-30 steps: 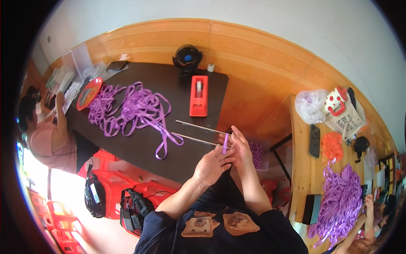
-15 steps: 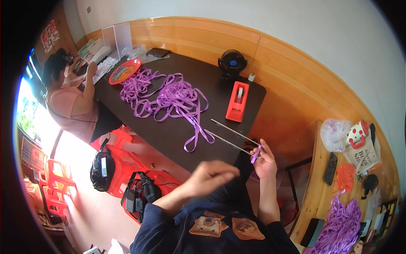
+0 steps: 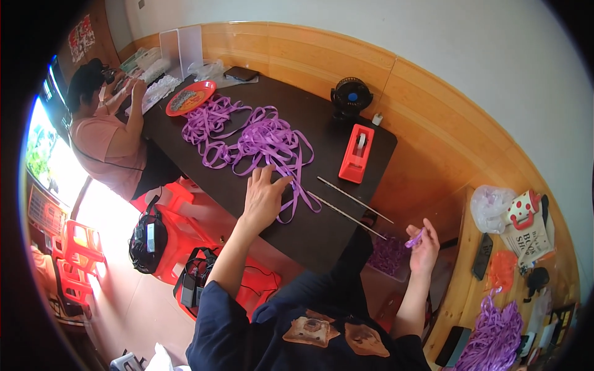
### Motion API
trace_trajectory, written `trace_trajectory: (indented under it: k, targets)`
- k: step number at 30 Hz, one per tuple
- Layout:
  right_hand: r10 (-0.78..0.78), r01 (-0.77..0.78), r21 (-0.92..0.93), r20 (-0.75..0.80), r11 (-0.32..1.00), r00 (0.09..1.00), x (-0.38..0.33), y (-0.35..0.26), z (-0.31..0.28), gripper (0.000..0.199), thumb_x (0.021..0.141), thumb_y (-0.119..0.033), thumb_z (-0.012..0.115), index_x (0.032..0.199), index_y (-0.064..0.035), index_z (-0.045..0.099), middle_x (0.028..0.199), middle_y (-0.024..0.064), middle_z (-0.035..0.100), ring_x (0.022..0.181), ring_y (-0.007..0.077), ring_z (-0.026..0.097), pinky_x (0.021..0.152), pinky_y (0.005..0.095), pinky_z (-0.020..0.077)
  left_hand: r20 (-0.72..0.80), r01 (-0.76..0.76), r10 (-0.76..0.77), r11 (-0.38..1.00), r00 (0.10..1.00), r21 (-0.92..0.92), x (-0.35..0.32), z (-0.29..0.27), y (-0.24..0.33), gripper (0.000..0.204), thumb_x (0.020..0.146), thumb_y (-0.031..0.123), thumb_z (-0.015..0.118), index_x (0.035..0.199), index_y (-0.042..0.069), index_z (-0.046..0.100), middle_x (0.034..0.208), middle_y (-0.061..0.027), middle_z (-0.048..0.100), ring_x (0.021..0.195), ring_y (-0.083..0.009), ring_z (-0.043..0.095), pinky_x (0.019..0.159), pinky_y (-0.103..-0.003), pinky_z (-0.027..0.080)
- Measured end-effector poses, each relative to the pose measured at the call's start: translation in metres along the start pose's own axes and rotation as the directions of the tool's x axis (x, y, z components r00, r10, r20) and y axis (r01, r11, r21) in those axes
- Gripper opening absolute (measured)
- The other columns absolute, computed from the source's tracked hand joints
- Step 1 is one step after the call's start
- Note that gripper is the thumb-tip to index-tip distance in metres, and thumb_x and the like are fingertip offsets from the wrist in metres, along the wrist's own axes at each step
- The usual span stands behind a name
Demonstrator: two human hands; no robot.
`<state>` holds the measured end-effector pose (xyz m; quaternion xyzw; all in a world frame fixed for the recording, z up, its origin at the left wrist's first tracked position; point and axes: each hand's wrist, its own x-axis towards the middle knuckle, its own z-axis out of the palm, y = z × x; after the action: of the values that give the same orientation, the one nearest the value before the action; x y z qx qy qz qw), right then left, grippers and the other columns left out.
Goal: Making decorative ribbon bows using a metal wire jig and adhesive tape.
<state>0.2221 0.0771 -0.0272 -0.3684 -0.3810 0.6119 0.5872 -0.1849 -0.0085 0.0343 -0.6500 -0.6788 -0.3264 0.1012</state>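
Note:
A tangled pile of purple ribbon (image 3: pixel 269 137) lies on the dark table (image 3: pixel 297 244). At its near edge my left hand (image 3: pixel 263 198) reaches out, palm down and fingers apart, with the fingertips close to the ribbon; whether they touch it I cannot tell. My right hand (image 3: pixel 424 250) is beyond the table's right end, holding a small looped piece of purple ribbon (image 3: pixel 413 239) at the fingers. Two thin sticks (image 3: pixel 356 200) project side by side past the table edge, apart from both hands, with nothing around them.
A red tape dispenser (image 3: pixel 355 154) and a black fan (image 3: pixel 351 99) stand at the table's right end. Below sits a bin of purple ribbon pieces (image 3: pixel 388 255). Red stools (image 3: pixel 185 226) bear headsets at left; a person (image 3: pixel 108 136) works beyond. Purple ribbon strands (image 3: pixel 492 334) lie on the wooden bench.
My right hand has moved right, taking the ribbon piece off the sticks. My left hand has gone forward and left to the ribbon pile, its fingers spreading.

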Motion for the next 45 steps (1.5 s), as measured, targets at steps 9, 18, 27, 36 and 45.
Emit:
trace_trajectory:
  k: [9, 18, 27, 36, 45]
  targets:
    - [-0.47, 0.247, -0.744, -0.1, 0.62, 0.877, -0.016, 0.041, -0.017, 0.032, 0.087, -0.003, 0.06, 0.118, 0.0011, 0.055, 0.109, 0.011, 0.06, 0.097, 0.0202, 0.059, 0.085, 0.0317, 0.0476, 0.02, -0.148, 0.149, 0.988, 0.989, -0.036, 0.006, 0.007, -0.009, 0.015, 0.069, 0.007, 0.068, 0.084, 0.008, 0.069, 0.119, -0.0151, 0.052, 0.113, -0.0351, 0.044, 0.089, -0.045, 0.038]
    - [-0.595, 0.654, -0.639, 0.358, 0.405, 0.719, -0.083, 0.008, 0.094, 0.014, 0.083, 0.005, 0.057, 0.097, 0.0039, 0.062, 0.099, 0.015, 0.063, 0.089, 0.0252, 0.062, 0.079, 0.0308, 0.0485, 0.064, -0.262, 0.273, 0.955, 0.96, -0.138, 0.008, -0.004, -0.002, 0.013, 0.068, 0.006, 0.069, 0.079, 0.007, 0.063, 0.111, -0.0116, 0.055, 0.11, -0.031, 0.046, 0.086, -0.041, 0.037]
    - [-0.149, 0.464, -0.369, 0.632, 0.805, 0.761, -0.114, -0.008, 0.138, 0.055, 0.07, 0.001, 0.074, 0.121, -0.0011, 0.055, 0.108, 0.0121, 0.062, 0.098, 0.0212, 0.061, 0.085, 0.0302, 0.0465, 0.088, -0.265, 0.439, 0.679, 0.894, -0.685, -0.041, -0.038, 0.122, 0.013, 0.075, 0.009, 0.068, 0.083, 0.004, 0.059, 0.072, -0.0113, 0.058, 0.069, -0.0318, 0.058, 0.061, -0.043, 0.045]
    - [-0.196, 0.21, -0.032, 0.245, 0.977, 0.949, -0.143, -0.059, 0.072, 0.018, 0.077, 0.002, 0.062, 0.094, 0.0053, 0.061, 0.082, 0.0108, 0.062, 0.068, 0.0153, 0.059, 0.064, 0.0252, 0.0472, 0.573, 0.56, 0.167, 0.119, 0.802, -0.82, -0.015, -0.083, 0.108, 0.013, 0.088, 0.011, 0.064, 0.094, -0.001, 0.066, 0.072, -0.0022, 0.063, 0.062, -0.0073, 0.057, 0.057, -0.02, 0.046]
    - [0.215, 0.378, -0.341, 0.916, 0.861, 0.338, -0.235, -0.036, 0.188, 0.025, 0.09, -0.014, 0.061, 0.109, 0.0025, 0.062, 0.099, 0.0091, 0.065, 0.09, 0.0163, 0.061, 0.08, 0.0294, 0.0484, 0.387, 0.349, 0.169, 0.215, 0.907, -0.912, 0.074, -0.136, 0.139, 0.016, 0.089, 0.016, 0.064, 0.093, 0.001, 0.067, 0.071, -0.0005, 0.061, 0.058, -0.0058, 0.053, 0.055, -0.018, 0.043]
